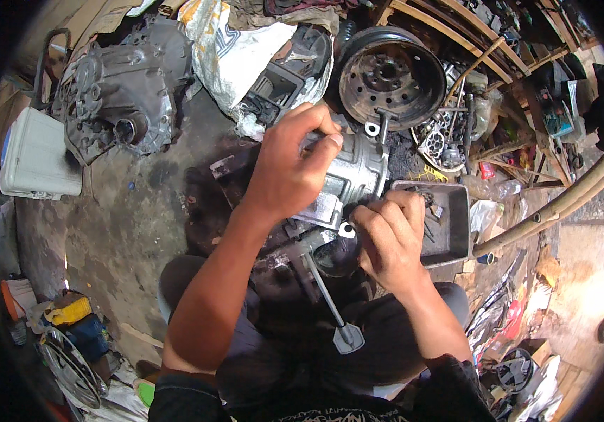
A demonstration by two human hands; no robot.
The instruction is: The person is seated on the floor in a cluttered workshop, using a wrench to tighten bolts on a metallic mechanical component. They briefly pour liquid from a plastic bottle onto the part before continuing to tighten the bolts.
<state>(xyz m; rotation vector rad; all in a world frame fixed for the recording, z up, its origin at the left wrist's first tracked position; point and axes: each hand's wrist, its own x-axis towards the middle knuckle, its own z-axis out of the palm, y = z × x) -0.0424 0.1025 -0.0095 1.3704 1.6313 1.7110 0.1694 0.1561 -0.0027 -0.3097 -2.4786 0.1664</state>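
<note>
A silver engine casing (358,172) sits on the oily floor in front of my knees. My left hand (291,165) rests on top of it, fingers curled over its upper edge, holding it. At the casing's lower right corner my right hand (390,235) pinches a small dark part that is mostly hidden by the fingers. A long metal tool with a flat end (333,302) lies between my legs, below the casing.
A dark metal tray (453,225) with small parts sits right of the casing. A round clutch drum (390,74) lies behind it, a large grey gearbox housing (122,88) at far left, and a white plastic container (38,155) beside that. Wooden shelving and clutter fill the right.
</note>
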